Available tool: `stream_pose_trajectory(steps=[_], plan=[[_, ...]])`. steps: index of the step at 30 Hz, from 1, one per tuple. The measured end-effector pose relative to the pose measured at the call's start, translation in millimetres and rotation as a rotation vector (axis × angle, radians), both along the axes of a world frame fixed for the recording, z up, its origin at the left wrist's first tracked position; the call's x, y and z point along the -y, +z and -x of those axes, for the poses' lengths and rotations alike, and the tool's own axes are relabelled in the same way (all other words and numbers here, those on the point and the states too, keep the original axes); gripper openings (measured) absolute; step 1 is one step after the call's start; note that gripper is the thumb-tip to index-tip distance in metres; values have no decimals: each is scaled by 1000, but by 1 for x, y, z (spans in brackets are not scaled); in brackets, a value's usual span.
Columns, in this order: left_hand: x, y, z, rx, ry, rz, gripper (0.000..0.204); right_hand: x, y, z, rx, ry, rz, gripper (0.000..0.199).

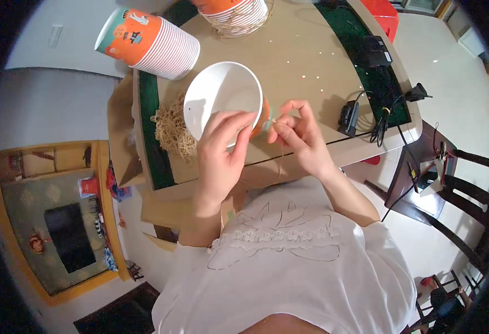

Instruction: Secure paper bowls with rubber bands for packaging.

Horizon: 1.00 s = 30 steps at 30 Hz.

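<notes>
A paper bucket [214,83], white inside with orange and green outside, sits tilted at the table's near edge, its mouth toward me. My left hand [222,147] is at the bucket's near rim, thumb and fingertips drawn together; what they pinch, if anything, is hidden. Just right of the bucket, my right hand [300,133] pinches a thin tan string [281,158] between thumb and forefinger. The string's lower end hangs past the table edge. A tangled pile of tan string loops [175,131] lies left of the bucket.
A stack of nested orange paper buckets [155,47] lies at the far left, and another stack [236,16], with string around it, is behind. A black adapter [348,118] and cables lie on the right of the table [305,42]. Small white bits dot the tabletop.
</notes>
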State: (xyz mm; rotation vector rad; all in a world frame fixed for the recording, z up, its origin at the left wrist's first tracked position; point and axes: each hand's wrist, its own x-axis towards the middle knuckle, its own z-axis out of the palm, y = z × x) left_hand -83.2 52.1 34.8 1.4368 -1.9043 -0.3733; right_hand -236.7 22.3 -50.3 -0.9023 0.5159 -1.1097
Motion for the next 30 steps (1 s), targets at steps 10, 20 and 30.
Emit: stream_pose_trajectory(steps=[10,20,30], plan=[[10,-1,8,-52,-61,-209,9,-6,12,1,-162,-13,260,29],[12,-9,10,190,-15,-47,8,-4,17,1,-392,-92,282,16],[25,-27,-4,169,110,-268,28,22,-23,-12,-270,-208,56,5]])
